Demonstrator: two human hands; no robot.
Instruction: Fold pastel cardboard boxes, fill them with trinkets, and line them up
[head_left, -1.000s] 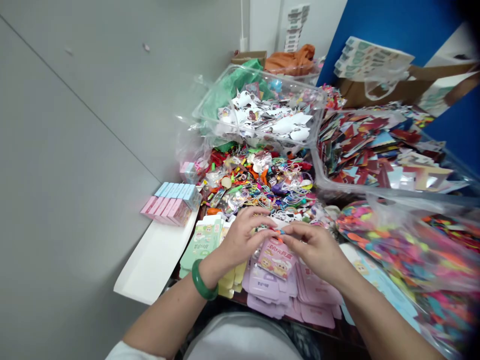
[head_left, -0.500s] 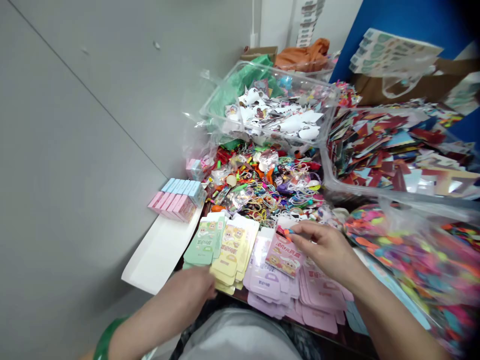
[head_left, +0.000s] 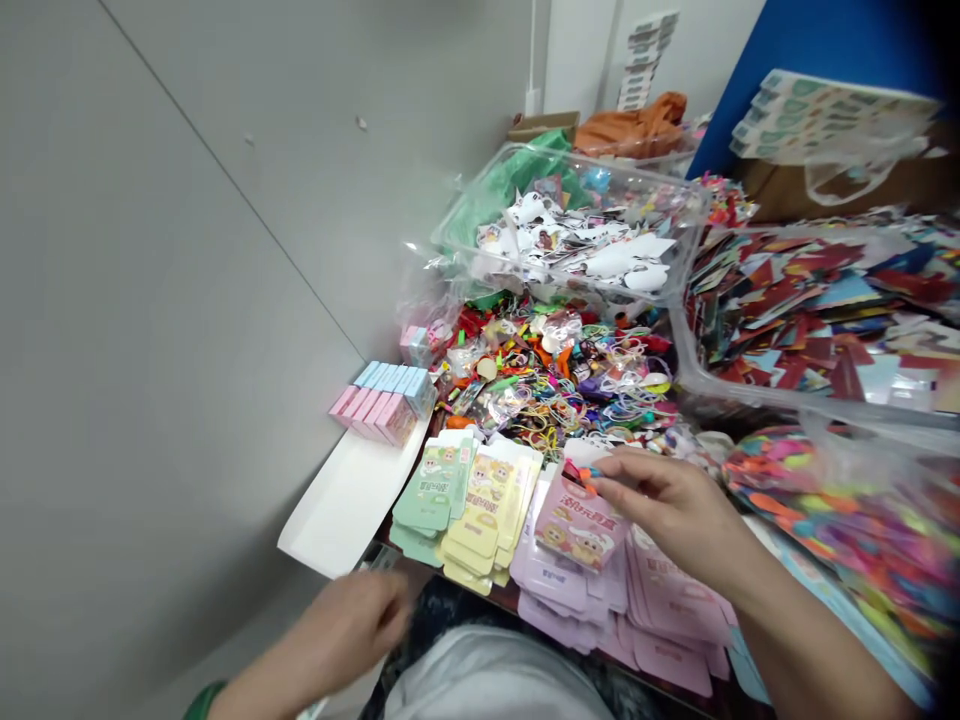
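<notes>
My right hand (head_left: 664,505) pinches small orange and blue plastic trinkets (head_left: 589,477) at the open top of a pink carton (head_left: 581,525). This carton leans over flat stacks of purple cartons (head_left: 551,575) and pink cartons (head_left: 667,600). Farther left are yellow cartons (head_left: 487,500) and green cartons (head_left: 431,490). My left hand (head_left: 367,620) is blurred, below the table edge and near my lap, touching no carton. Its fingers look curled closed; whatever they may hold is hidden.
Filled pink and blue boxes (head_left: 386,400) stand on a white card (head_left: 349,500) by the grey wall. Behind the cartons lies a heap of small trinkets (head_left: 555,370). Clear bins hold paper cutouts (head_left: 577,240) and card pieces (head_left: 817,310). A bag of bright pieces (head_left: 840,520) lies right.
My left hand has drawn back from the green and yellow cartons toward my body. My right hand stays at the pink carton's mouth. The whole view has shifted slightly.
</notes>
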